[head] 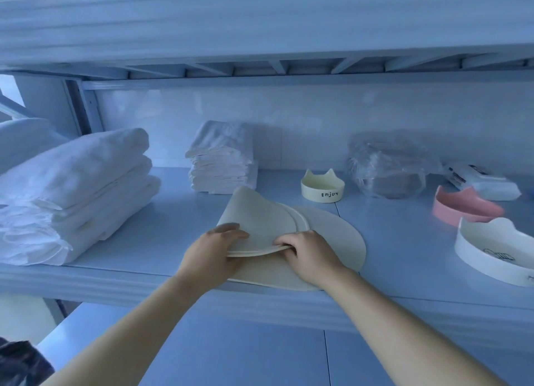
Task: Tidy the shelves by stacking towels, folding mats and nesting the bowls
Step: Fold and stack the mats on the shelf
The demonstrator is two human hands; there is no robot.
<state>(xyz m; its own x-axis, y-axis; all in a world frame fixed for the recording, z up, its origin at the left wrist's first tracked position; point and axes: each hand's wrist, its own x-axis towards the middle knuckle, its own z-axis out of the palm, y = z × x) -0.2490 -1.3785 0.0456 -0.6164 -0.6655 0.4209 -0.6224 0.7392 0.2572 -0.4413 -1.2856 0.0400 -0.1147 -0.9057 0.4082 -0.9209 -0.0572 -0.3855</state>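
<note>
A cream round mat (338, 235) lies on the shelf near its front edge. Its left part is folded over onto itself, and the fold (260, 218) rises like a flap. My left hand (213, 253) grips the folded edge from the left, thumb on top. My right hand (306, 250) pinches the same doubled edge from the right. A small cream cat-ear bowl (322, 188) marked "Enjoy" stands behind the mat. A pink bowl (465, 206) and a large white bowl (491, 250) sit at the right. White towels are stacked at the left (75, 195) and at the back (222, 163).
A plastic-wrapped bundle (387, 166) and a white packet (482, 180) stand at the back right. The shelf board (161, 235) has a front lip, and another shelf (260, 33) hangs low overhead. A lower shelf (231, 354) shows beneath my arms.
</note>
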